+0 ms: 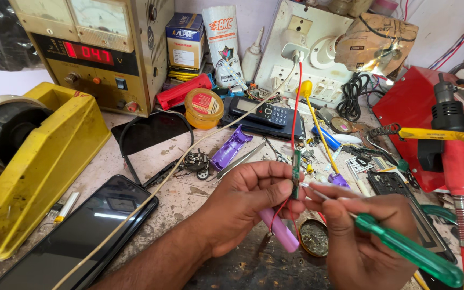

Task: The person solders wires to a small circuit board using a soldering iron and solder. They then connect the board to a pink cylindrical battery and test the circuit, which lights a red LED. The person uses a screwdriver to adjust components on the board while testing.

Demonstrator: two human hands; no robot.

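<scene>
The small green circuit board [295, 174] stands upright between the fingers [281, 188] of the left hand [245, 207], pinched by its long edges near the middle of the view. It looks light, thin and stiff, and probably fragile: the parts on its face and the thin red wire [297, 102] running up from its top toward twelve o'clock would not like bending or pulling. The edges seem the safest place to take hold of it, as the left fingers do now, closed snugly on it. Under the same hand, toward six o'clock of the board, a pink cylindrical battery [279, 230] hangs near the palm, apparently joined to the board by another short red lead; it is likely the heavier piece, smooth and a bit slippery, so its weight could tug at the joints if it swings free.

At three o'clock of the board the right hand [358, 236] is closed around a soldering iron with a green handle [409, 249], its thin metal tip [312, 190] touching or just beside the board's lower edge; I cannot tell which.

Further out on the cluttered counter [178, 196], a round tin [313, 237] sits just beside the battery. A black phone [76, 236] lies at eight o'clock, a yellow tape dispenser [33, 166] at nine, a yellow power supply with a red display [92, 53] at eleven, and a red station [420, 107] at two.
</scene>
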